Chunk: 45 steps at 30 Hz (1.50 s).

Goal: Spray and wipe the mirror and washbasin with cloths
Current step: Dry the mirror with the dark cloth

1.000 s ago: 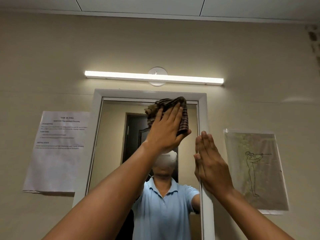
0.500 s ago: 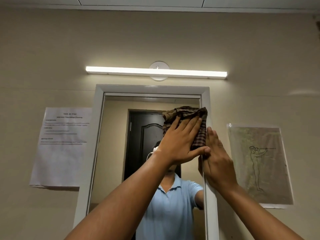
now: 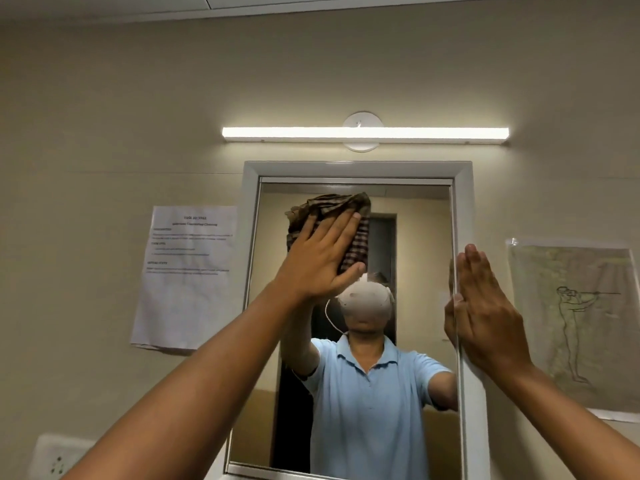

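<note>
A person's left hand [image 3: 320,258] presses a brown checked cloth [image 3: 332,223] flat against the upper left part of the mirror [image 3: 415,244], fingers straight and spread, thumb out to the right under the cloth's lower edge. The cloth bunches above the fingertips, just below the top of the white frame [image 3: 356,168]. The right hand [image 3: 485,306] lies flat and open along the mirror's right edge, fingers together and pointing up, holding nothing; whether the palm rests on glass or frame is hard to tell from this angle. The glass reflects the person in a light blue polo shirt with both arms raised, and a dark door behind. A lit tube light [image 3: 365,133] runs above the frame. A printed sheet [image 3: 188,275] hangs on the wall to the left, a line drawing [image 3: 571,323] to the right, and a wall socket [image 3: 57,459] shows at lower left.
</note>
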Each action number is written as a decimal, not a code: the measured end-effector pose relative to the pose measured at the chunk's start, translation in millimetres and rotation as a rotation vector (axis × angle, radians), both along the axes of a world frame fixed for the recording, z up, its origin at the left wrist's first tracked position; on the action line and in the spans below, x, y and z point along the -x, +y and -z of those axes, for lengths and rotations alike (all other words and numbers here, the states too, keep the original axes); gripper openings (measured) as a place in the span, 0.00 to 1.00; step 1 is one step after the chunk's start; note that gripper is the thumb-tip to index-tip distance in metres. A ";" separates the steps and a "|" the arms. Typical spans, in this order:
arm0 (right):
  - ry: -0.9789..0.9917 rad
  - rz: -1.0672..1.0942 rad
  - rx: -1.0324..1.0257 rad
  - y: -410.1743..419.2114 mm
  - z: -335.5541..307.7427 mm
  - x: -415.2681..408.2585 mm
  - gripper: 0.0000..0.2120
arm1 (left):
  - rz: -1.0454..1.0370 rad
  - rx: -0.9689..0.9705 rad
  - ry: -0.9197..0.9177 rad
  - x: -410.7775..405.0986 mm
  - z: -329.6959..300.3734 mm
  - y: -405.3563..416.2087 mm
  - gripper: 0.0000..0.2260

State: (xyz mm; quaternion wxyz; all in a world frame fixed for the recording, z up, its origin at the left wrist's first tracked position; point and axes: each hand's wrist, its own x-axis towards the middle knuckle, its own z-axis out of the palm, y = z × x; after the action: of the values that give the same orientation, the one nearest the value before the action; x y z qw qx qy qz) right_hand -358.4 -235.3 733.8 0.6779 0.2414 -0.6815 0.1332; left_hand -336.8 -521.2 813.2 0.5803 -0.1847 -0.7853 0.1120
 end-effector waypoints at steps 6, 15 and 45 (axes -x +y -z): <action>-0.038 0.018 -0.007 -2.2 -2.7 0.8 0.29 | -0.011 -0.130 0.013 -2.6 4.2 -34.9 0.35; -0.071 0.030 -0.026 -1.5 -3.5 -8.7 0.32 | -0.021 -0.281 0.035 -4.1 57.5 -64.0 0.34; -0.260 0.153 -0.246 30.1 -4.0 -17.5 0.31 | 0.075 0.104 -0.005 0.0 81.2 129.5 0.33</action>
State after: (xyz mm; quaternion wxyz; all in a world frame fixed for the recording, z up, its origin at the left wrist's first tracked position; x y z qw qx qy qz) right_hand -340.9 -205.2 737.8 0.5577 0.2505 -0.7909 0.0270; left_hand -336.8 -391.7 732.1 0.5718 -0.2444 -0.7722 0.1304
